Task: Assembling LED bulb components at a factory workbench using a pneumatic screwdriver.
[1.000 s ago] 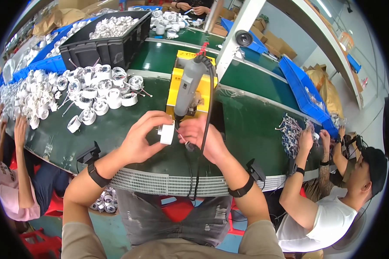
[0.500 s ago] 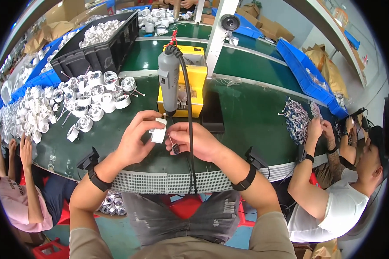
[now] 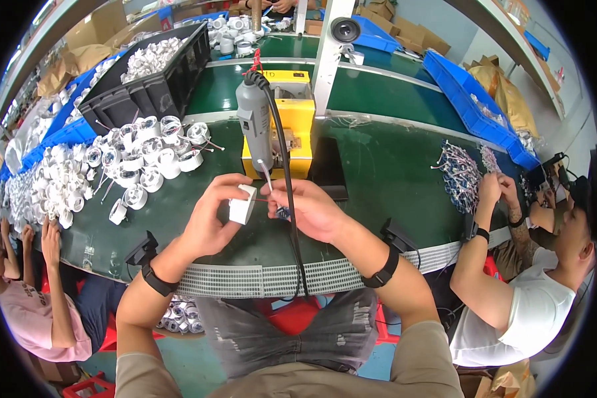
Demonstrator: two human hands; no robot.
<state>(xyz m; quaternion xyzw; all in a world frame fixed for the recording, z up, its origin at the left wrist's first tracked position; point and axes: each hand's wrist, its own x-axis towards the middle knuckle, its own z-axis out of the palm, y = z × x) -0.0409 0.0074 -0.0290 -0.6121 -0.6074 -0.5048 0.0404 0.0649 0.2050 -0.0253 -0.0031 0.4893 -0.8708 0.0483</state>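
My left hand (image 3: 213,215) grips a white round plastic housing (image 3: 243,205) between thumb and fingers, tilted on its side. Close by on the right, my right hand (image 3: 306,211) pinches thin wires; a small blue circuit board (image 3: 283,213) shows under its fingers. A red wire spans the gap between the housing and my right fingertips. From above hangs a grey electric screwdriver (image 3: 254,123), its tip just beyond my hands. Its black cable (image 3: 289,159) passes in front of my right hand and partly hides it.
A yellow fixture (image 3: 301,142) stands behind the screwdriver, beside a black flat box (image 3: 329,169). White housings (image 3: 149,156) are heaped at left before a black bin (image 3: 142,79). Wired boards (image 3: 459,174) lie at right, near a blue tray (image 3: 474,113). Co-workers sit on both sides.
My right hand has risen slightly, bringing the small board up and to the right. The housing has turned in my left hand. The red wire now stretches across between the hands.
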